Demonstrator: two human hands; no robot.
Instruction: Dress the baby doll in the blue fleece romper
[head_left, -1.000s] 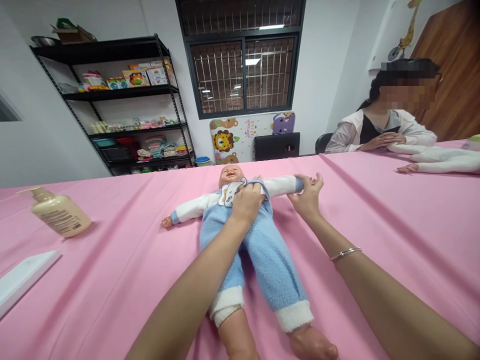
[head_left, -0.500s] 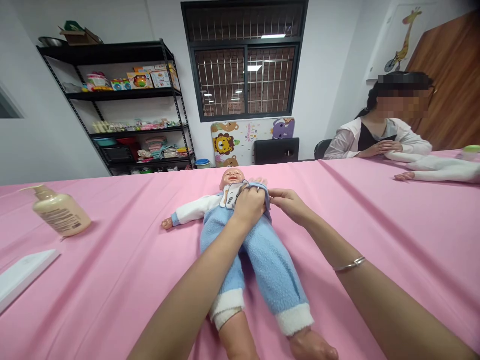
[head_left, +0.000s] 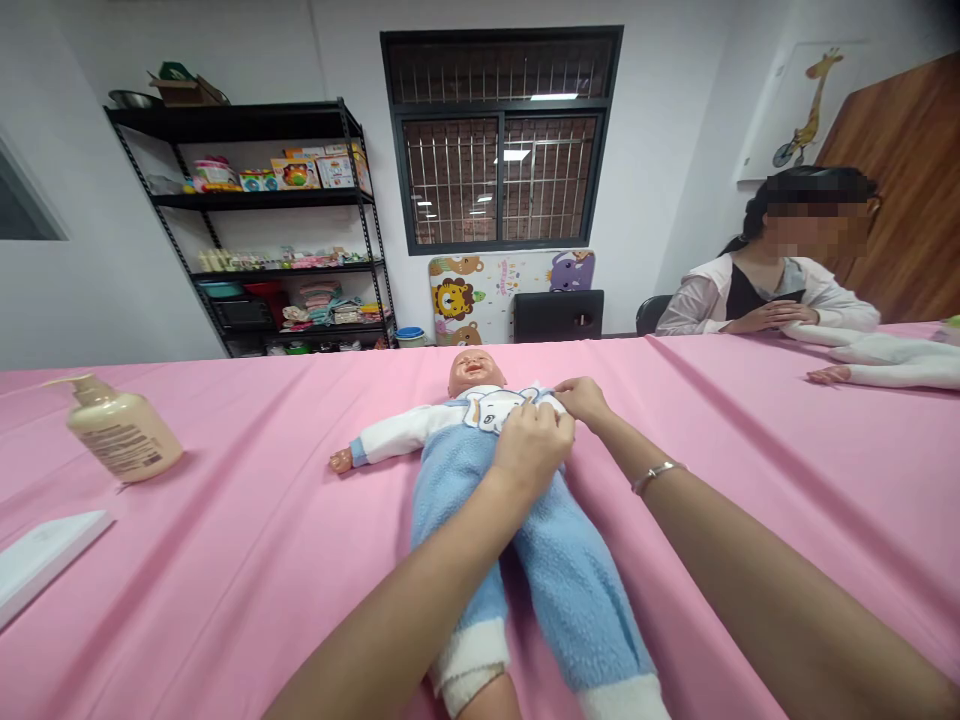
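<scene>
A baby doll [head_left: 474, 370] lies on its back on the pink-covered table, head toward the far edge. It wears a blue and white fleece romper [head_left: 457, 470] with an animal face on the chest. The sleeve on the left of the view is on, and a small doll hand shows at its cuff. My left hand [head_left: 534, 440] is closed on the romper's cloth at the right side of the chest. Just beyond it, my right hand [head_left: 585, 402] pinches the cloth near the shoulder. My hands hide the doll's other arm.
A pump bottle [head_left: 124, 430] and a white flat box [head_left: 49, 560] are on the left of the table [head_left: 247, 560]. Across at the right sits a person [head_left: 772, 280] with hands on another doll in white [head_left: 900, 358]. Shelves [head_left: 255, 195] stand against the back wall.
Both hands have shifted; my left hand moved right across the chest. The romper's front now lies flatter over the chest, and the doll's bare hand beside it is no longer visible. The view tilted up slightly.
</scene>
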